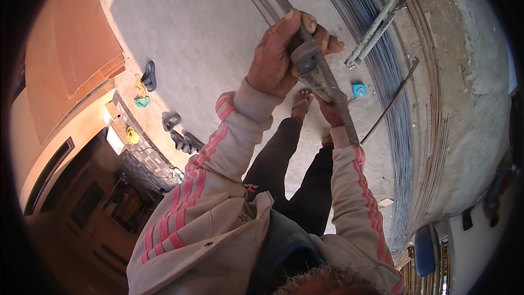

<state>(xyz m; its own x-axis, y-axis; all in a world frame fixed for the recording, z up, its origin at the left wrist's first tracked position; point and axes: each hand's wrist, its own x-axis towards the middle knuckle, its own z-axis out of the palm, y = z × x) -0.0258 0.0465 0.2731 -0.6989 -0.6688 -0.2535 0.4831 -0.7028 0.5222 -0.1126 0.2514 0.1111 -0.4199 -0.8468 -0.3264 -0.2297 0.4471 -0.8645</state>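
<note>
A long dark metal bar point(334, 87) slants across in front of me, with a short round metal collar point(305, 57) on its side. My left hand point(278, 54) is closed round the bar just above the collar, thumb along the top and fingers curled to the far side. Lower down, my right hand point(332, 111) grips near the bar's lower end; the bar hides part of its fingers. Between the hands, a rough greyish metal piece point(315, 83) extends below the collar, partly covered. On the floor right of the bar lies a blue tape measure point(358, 90).
Long bundled steel rods point(390, 104) curve along the right, crossed by a rough metal length point(379, 22) and a thin dark rod point(392, 101). Sandals point(148, 76) lie on the floor at left, near brown sheets point(76, 38) and a doorway. A wall point(486, 76) rises far right.
</note>
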